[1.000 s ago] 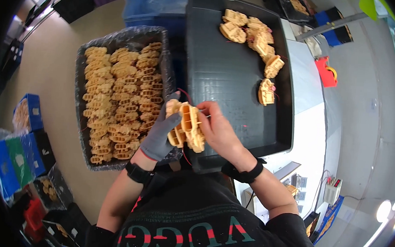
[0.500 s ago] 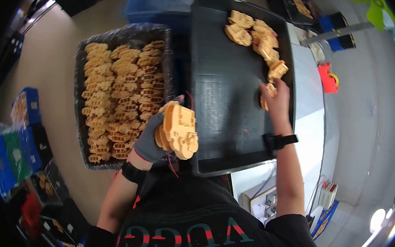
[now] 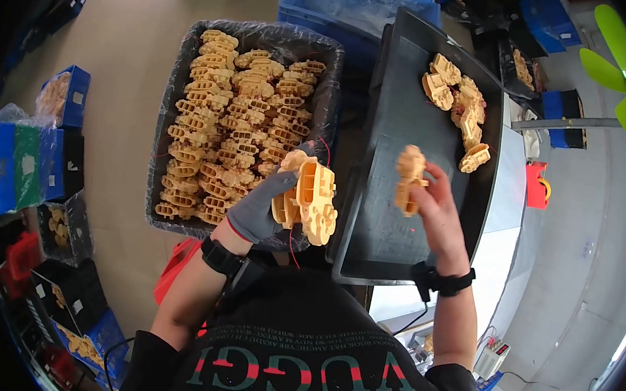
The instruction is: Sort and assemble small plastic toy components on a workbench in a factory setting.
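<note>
Spanning the right side, the black tray (image 3: 399,129) holds a loose cluster (image 3: 470,109) of cream parts near its far right corner. Left of it stands the lined bin (image 3: 330,68), packed with parts in three rows (image 3: 246,109). Between bin and tray, over their near ends, the left hand (image 3: 257,209), gloved in grey, is curled round a stack (image 3: 316,203) of what look like at least two parts. Over the tray, the bare right hand (image 3: 440,213) pinches a single piece (image 3: 410,181) between thumb and fingers; blur hides its detail. Smallest are the thin red wires (image 3: 294,249) beside the stack, one hanging below it. Good handling here probably means gripping the solid sides, keeping the stack level and the left wrist steady, holding the piece by its edge so its facing can be checked, and leaving the wires free of fingers and faces, since they could snag or get trapped
</note>
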{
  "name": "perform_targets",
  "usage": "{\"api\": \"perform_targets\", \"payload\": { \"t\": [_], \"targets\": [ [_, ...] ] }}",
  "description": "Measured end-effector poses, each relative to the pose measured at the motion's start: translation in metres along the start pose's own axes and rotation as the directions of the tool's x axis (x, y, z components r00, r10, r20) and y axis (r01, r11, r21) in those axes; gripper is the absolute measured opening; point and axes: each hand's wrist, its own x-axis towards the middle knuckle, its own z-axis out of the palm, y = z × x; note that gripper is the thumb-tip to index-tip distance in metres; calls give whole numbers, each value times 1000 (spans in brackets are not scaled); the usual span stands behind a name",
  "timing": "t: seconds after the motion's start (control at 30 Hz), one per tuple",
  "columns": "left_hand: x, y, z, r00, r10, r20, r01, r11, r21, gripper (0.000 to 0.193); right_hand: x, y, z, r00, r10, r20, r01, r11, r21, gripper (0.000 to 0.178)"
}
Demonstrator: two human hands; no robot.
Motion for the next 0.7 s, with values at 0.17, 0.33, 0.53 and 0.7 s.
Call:
{"api": "perform_targets", "payload": {
  "t": [0.17,0.33,0.53,0.7],
  "targets": [
    [-2,-4,3,996,36,-78,-27,994,110,70,-21,-22,83,960,-70,270,72,997,2,66],
    [-22,-8,13,980,122,-157,-95,981,169,74,-27,-16,94,941,2,339,-8,1000,16,69],
    [-49,-2,37,932,90,-350,24,952,307,59,-42,-8,91,894,160,418,-171,985,-11,71],
    [-67,-4,5,976,218,17,-156,643,750,44,-44,8,90,852,216,477,-306,945,119,72]
  ]
}}
